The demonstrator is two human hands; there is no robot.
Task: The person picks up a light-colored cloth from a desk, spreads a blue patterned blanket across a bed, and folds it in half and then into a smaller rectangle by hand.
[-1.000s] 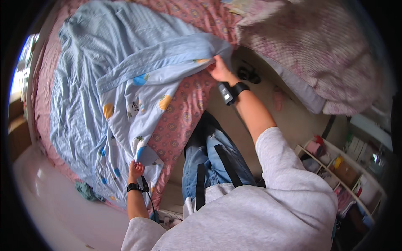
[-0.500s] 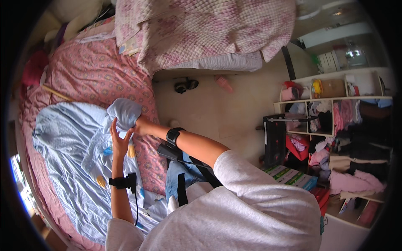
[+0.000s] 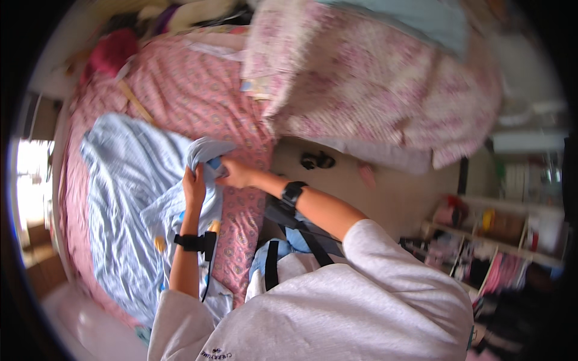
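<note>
Only the head cam to go on here, so: the blue blanket (image 3: pixel 129 210) is spread over the left part of the bed, lying on a pink patterned sheet (image 3: pixel 198 90). It's pretty wrinkled, and the edge nearest the floor is lifted into a bunched fold between the two hands. Lower down you can see bits of yellow and blue print on it.

Left hand (image 3: pixel 194 185): closed on the bunched edge, fingers pointing away from the body, thumb side up against the fold. Right hand (image 3: pixel 238 173): narrow, pinching the same fold from the right, just beside the left one. The two look close but apart, and it's a bit blurry, so I can't tell exactly how each finger sits. There's a black band on each wrist.

Past the blanket's far edge, a pale stick (image 3: pixel 136 101) lies slantwise on the sheet, with a red thing (image 3: pixel 113 53) near its far end, too fuzzy to name. Upper right there's a pink and white quilt (image 3: pixel 379 84) with a light blue cloth (image 3: pixel 415 24) on top.

On the floor (image 3: pixel 337 204) below the quilt sits a pair of dark shoes (image 3: pixel 317 160), with something pink (image 3: pixel 366 174) to their right. Far right is a shelf (image 3: pixel 494 239) stuffed with clothes, smeared by blur.
</note>
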